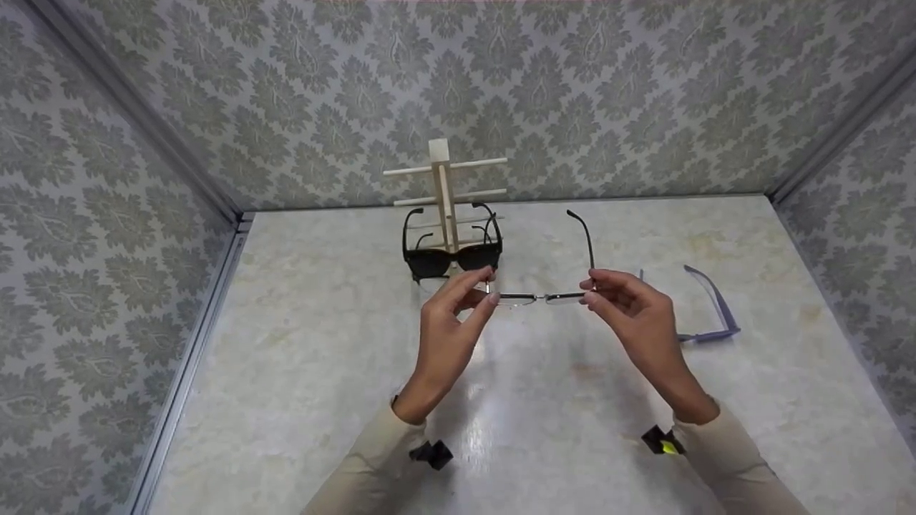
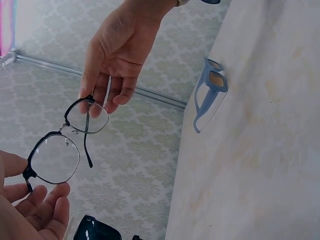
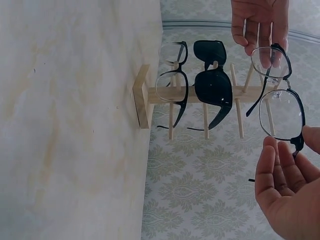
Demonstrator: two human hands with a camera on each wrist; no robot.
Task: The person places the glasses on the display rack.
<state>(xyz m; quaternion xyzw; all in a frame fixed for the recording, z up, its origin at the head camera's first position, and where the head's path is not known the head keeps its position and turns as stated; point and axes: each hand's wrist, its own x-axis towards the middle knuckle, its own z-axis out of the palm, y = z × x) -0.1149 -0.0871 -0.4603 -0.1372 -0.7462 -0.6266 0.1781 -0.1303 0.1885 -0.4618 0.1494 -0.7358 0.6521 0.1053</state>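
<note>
A pair of half-rim eyeglasses with a dark upper frame and clear lenses is held up above the table between both hands. My left hand pinches one hinge corner between thumb and fingers; my right hand pinches the other. The temples are unfolded, pointing away toward the back wall. Just beyond the left hand stands a wooden glasses rack. It carries black sunglasses and, on the rung below, a clear-lensed pair of glasses. Its upper rungs hold nothing.
Blue-framed glasses lie on the table to the right, partly behind the right hand in the head view. Patterned wall panels enclose the back and both sides.
</note>
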